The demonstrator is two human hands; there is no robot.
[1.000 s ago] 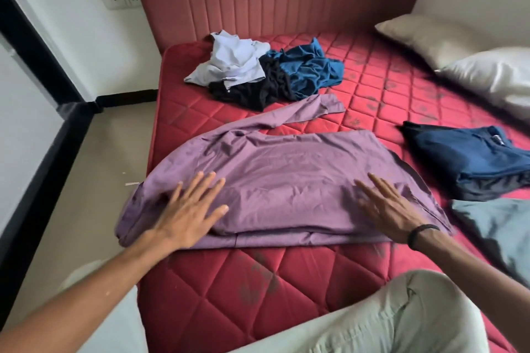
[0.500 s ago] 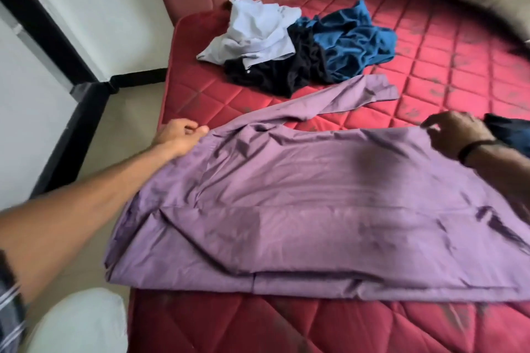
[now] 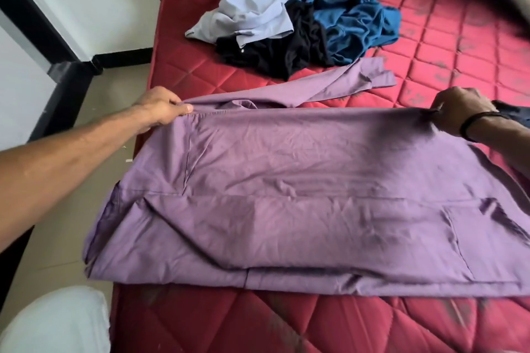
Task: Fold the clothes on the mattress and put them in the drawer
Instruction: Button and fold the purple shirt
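The purple shirt point(image 3: 301, 180) lies spread on the red mattress point(image 3: 447, 46), its long axis running left to right, one sleeve pointing toward the clothes pile point(image 3: 292, 23). The left hand point(image 3: 160, 109) and right hand point(image 3: 461, 112) each pinch its far edge.

Both forearms are bare from the frame edges to the wrists, with no sleeve showing on either. The left hand point(image 3: 162, 110) wears nothing: no ring, watch or band can be seen on it. The right hand point(image 3: 459, 109) has a thin black band point(image 3: 473, 123) around the wrist, plain and dark, sitting close against the arm. At the lower left corner a knee point(image 3: 54, 321) shows in pale, off-white trousers of a plain fabric.
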